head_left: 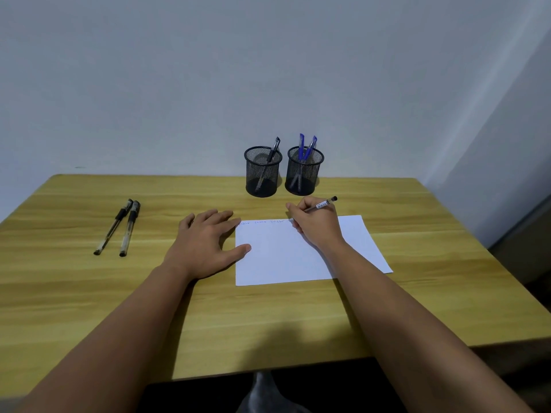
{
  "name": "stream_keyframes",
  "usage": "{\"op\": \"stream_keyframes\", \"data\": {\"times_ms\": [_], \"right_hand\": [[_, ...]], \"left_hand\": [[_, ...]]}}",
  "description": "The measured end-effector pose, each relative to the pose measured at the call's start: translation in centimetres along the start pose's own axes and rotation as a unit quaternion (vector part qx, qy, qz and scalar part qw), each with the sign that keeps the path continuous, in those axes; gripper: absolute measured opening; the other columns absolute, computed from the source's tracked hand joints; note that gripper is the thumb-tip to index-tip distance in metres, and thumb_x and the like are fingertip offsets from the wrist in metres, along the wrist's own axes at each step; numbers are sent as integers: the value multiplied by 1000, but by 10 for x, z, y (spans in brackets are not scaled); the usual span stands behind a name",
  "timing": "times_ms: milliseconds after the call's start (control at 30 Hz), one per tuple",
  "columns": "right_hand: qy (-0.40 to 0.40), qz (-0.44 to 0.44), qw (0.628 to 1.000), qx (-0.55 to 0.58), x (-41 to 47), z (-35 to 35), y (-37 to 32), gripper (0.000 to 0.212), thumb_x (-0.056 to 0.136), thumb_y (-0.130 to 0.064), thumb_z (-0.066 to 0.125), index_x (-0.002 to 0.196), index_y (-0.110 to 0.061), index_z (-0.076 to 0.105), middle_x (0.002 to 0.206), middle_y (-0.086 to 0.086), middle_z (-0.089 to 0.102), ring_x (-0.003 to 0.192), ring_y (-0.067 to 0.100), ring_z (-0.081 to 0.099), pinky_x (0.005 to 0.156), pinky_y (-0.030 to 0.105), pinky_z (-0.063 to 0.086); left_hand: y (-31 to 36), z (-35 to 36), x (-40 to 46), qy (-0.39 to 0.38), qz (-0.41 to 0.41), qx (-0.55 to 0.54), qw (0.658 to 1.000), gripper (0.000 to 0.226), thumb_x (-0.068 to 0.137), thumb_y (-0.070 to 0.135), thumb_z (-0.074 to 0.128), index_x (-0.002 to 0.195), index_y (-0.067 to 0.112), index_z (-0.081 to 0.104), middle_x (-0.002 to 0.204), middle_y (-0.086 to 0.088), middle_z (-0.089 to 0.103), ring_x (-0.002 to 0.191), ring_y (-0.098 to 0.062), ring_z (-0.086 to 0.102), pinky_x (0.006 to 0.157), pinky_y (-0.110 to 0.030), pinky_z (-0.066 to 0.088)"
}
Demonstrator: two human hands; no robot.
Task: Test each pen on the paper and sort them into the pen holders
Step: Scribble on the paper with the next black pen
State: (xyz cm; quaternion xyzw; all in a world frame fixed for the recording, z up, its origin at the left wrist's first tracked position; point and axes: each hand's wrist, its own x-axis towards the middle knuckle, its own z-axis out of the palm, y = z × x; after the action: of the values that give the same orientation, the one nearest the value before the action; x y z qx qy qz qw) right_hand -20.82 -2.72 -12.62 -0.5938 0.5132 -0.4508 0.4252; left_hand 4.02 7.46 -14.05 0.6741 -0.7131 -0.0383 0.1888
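The right hand [314,223] pinches a pen [323,204] at the top edge of white paper [286,257] on a wooden worktop [298,323]; the left hand [205,242], fingers spread, presses the paper's left edge. Two mesh pen holders [263,172] stand behind, two black pens [119,228] lie far left

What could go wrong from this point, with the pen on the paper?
1. The left hand only touches the paper's left edge, so the sheet may slide under the stroke.
2. The right hand writes with the pen close to the right holder; lifting it carelessly could tip the holder.
3. The two loose pens lie far left, an awkward reach.
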Motion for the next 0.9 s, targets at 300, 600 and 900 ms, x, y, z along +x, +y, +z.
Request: {"op": "stream_keyframes", "data": {"times_ms": [300, 600, 900], "right_hand": [[-16, 1, 1000, 22, 2, 1, 4, 37, 94, -16, 80, 62, -7, 63, 56, 14, 63, 51, 21, 55, 53, 31, 45], [3, 10, 1000, 19, 4, 0, 6, 36, 98, -17, 75, 75, 7, 61, 73, 29, 69, 56, 19, 64, 50, 25, 50], [11, 0, 1000, 0, 4, 2, 9, 38, 97, -19, 74, 73, 6, 60, 67, 27, 67, 52, 21, 62, 52, 30, 50]], "left_hand": [[0, 0, 0, 3, -1, -1, 1000, 81, 77, 85, 42, 146, 44, 49, 160, 19, 37, 151, -12, 24, 123, -50, 11], [0, 1, 0, 6, 2, 4, 1000, 81, 77, 85, 41, 145, 43, 50, 159, 18, 38, 151, -13, 26, 123, -50, 13], [0, 1, -1, 11, 1, 1, 1000, 79, 76, 85, 42, 144, 44, 51, 158, 19, 39, 150, -12, 27, 122, -49, 13]]}}
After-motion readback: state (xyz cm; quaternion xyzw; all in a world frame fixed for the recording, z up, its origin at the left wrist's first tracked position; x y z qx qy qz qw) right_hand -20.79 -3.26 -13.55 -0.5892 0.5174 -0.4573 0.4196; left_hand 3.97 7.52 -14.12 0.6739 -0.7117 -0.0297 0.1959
